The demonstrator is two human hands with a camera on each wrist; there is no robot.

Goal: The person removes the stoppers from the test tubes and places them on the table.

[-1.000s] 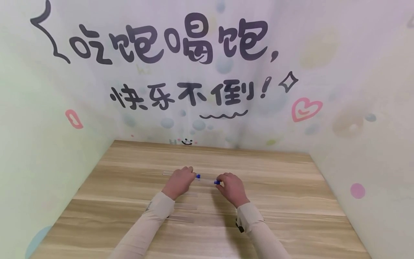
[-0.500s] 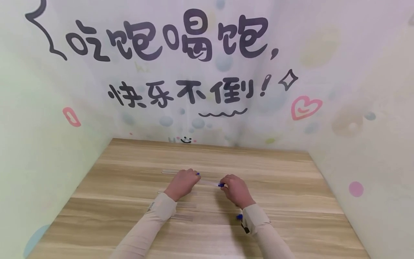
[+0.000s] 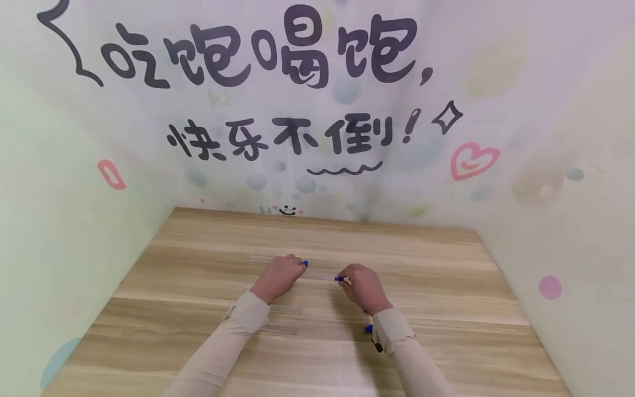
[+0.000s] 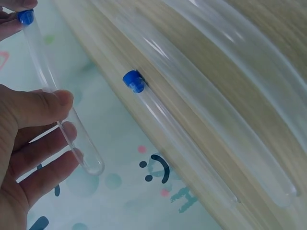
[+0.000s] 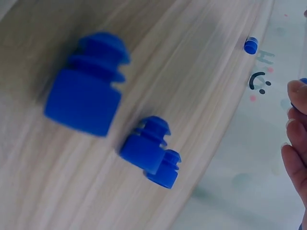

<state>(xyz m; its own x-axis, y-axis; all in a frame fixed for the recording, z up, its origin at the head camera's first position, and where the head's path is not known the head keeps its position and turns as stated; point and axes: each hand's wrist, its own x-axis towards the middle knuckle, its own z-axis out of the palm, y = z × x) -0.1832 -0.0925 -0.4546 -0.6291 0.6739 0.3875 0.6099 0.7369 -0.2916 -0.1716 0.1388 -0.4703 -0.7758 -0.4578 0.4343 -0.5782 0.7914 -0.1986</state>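
Note:
My left hand (image 3: 280, 277) holds a clear test tube (image 4: 42, 62) between thumb and fingers, its rounded end toward the palm side. At the tube's other end sits a blue stopper (image 4: 26, 18), pinched by my right hand (image 3: 364, 286). How deep the stopper sits cannot be told. Beyond the held tube, a second test tube (image 4: 177, 134) with a blue stopper (image 5: 250, 45) in its mouth lies on the table; my left hand partly covers it in the head view. Several unstoppered tubes (image 4: 216, 105) lie nearer, partly behind the left sleeve.
Three loose blue stoppers, a large-looking one (image 5: 84, 103), a middle one (image 5: 142, 152) and a farther one (image 5: 165, 170), lie on the wooden table (image 3: 421, 253) by the right forearm. A printed wall (image 3: 317, 193) stands along the table's back edge.
Both hands keep hold of the tube and stopper. My right hand has shifted slightly right, and a loose blue stopper now shows beside its sleeve. The head view has tilted a little.

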